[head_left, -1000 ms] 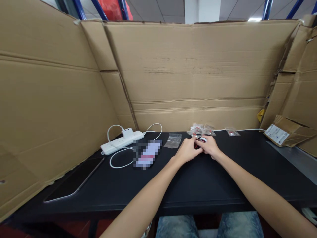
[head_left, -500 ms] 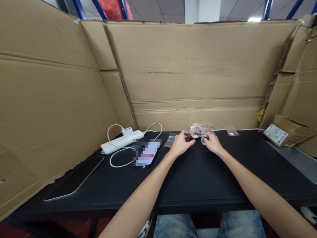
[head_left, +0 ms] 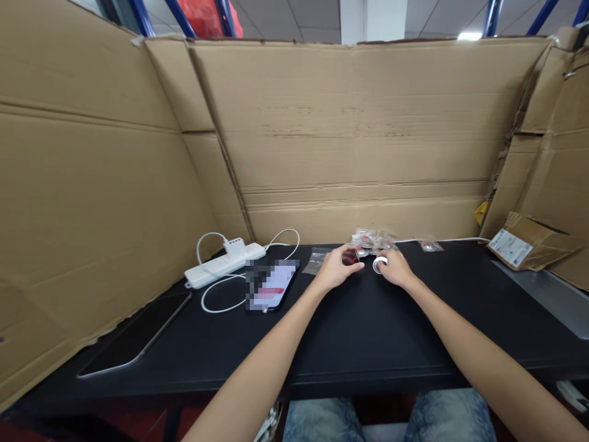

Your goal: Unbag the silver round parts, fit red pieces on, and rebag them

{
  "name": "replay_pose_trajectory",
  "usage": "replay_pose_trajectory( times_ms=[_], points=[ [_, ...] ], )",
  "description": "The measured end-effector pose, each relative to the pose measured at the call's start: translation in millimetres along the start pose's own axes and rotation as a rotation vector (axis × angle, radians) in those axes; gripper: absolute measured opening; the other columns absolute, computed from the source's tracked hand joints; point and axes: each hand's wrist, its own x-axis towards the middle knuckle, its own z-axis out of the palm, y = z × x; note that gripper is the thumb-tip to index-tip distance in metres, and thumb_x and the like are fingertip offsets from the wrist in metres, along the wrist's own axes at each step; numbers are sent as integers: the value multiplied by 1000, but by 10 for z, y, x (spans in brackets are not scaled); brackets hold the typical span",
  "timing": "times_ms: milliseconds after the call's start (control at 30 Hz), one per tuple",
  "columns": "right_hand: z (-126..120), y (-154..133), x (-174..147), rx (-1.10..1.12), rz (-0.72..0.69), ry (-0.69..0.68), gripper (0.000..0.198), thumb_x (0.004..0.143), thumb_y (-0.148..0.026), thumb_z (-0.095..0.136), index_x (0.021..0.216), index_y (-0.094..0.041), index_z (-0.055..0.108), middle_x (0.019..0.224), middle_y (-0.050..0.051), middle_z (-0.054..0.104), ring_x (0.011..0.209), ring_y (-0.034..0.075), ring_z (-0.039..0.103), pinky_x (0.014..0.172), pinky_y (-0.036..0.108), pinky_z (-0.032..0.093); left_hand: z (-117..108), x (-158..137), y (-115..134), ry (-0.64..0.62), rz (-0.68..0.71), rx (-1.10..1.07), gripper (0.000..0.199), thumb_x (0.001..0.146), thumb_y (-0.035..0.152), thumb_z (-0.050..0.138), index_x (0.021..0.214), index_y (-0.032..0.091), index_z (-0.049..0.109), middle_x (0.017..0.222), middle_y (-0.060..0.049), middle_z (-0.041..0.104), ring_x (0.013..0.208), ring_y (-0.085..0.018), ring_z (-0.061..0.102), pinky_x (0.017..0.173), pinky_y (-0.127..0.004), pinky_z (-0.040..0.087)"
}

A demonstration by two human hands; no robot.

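My left hand point(head_left: 338, 267) curls over the black table, thumb stretched to the right. A small red, partly clear piece point(head_left: 353, 258) shows between its thumb and fingers; its kind cannot be made out. Just to the right, my right hand point(head_left: 396, 267) pinches a small white ring point(head_left: 380, 264) by its right side, its round face turned up. Right behind both hands lies a pile of small clear plastic bags point(head_left: 373, 237) with red and silvery round pieces inside. A flat clear zip bag point(head_left: 315, 261) rests left of my left hand, partly covered by it.
Left of the hands are a lit phone point(head_left: 278, 285), a white power strip point(head_left: 225, 265) with looping cables, and a dark tablet point(head_left: 138, 334). One more small bag point(head_left: 429, 244) and a brown package point(head_left: 529, 242) lie to the right. Cardboard walls point(head_left: 368, 135) enclose the table.
The white ring has turned so that more of its bright face shows. My left fingers and thumb have shifted slightly around the red piece. The whole view has moved a little.
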Motion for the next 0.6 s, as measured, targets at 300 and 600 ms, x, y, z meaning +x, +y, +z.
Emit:
replay_pose_trajectory(
  times_ms=[300,600],
  points=[
    [-145,19,12,45,-176,-22,11,76,-16,61,80,-17,71,78,4,70,70,15,61,68,23,43,17,-25,5,8,11,44,40,66,24,75,103,17,60,87,-3,70,76,-16,65,73,-28,50],
    [-162,21,-7,10,-111,-167,13,73,-6,59,72,-16,67,72,4,70,69,13,64,64,19,43,-1,-63,10,-133,144,442,11,78,25,62,85,19,68,82,-3,69,80,-19,62,76,-28,45]
  ],
)
